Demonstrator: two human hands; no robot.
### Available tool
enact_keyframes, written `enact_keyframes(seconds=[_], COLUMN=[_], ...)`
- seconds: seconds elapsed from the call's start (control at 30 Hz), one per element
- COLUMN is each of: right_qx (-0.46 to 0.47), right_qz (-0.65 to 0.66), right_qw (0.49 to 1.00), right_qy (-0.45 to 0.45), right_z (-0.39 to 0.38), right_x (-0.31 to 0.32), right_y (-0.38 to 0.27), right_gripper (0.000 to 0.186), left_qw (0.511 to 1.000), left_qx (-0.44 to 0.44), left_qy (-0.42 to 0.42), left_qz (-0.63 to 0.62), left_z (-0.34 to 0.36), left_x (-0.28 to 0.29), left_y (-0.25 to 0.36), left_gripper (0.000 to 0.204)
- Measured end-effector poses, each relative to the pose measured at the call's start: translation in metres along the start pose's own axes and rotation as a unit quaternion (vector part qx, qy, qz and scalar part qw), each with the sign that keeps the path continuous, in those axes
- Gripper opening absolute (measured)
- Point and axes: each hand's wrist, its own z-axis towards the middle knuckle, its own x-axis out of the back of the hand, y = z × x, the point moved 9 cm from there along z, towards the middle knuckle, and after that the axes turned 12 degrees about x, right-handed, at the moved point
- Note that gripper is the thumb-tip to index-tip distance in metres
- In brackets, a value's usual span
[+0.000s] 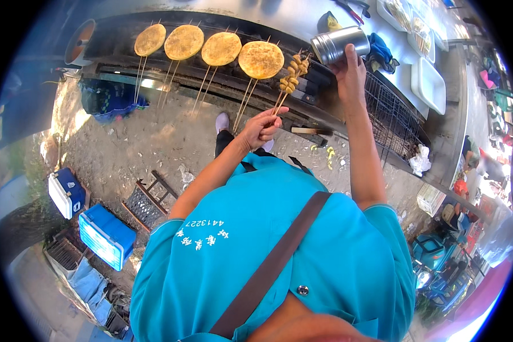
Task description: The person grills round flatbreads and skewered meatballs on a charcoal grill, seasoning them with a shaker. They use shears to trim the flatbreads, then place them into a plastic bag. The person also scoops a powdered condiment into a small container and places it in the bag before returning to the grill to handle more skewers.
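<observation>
From where I stand, the left hand (pixel 262 128) has its grip closed round the skewers (pixel 291 75), over the grill (pixel 310 89), pointing away from the body; the right hand (pixel 350 71) grasps a metal canister (pixel 337 45) (tipped nearly sideways), near their tips on the right

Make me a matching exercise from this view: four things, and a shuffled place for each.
Things:
1. Metal canister
2. Skewered chunks
3. Round skewered flatbreads
4. Bright blue plastic box

Places:
A. In a row over the grill
B. Held by the sticks in the left hand
C. Lower left of the picture
D. In the raised right hand

Pairs: 1-D, 2-B, 3-A, 4-C
</observation>
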Motion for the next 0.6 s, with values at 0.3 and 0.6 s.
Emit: enact_keyframes(seconds=[0.3, 0.6], right_qx=[-0.036, -0.080], right_qz=[-0.025, 0.000], right_qw=[0.999, 0.997], right_qy=[-0.025, 0.013], right_z=[-0.020, -0.025], right_x=[-0.002, 0.014], right_y=[0.010, 0.042], right_gripper=[0.051, 0.048], left_qw=[1.000, 0.999], left_qx=[-0.011, -0.034], left_qy=[0.016, -0.002], left_qz=[-0.007, 0.022], left_z=[0.003, 0.009], left_x=[0.008, 0.007], left_y=[-0.007, 0.002], left_gripper=[0.035, 0.037])
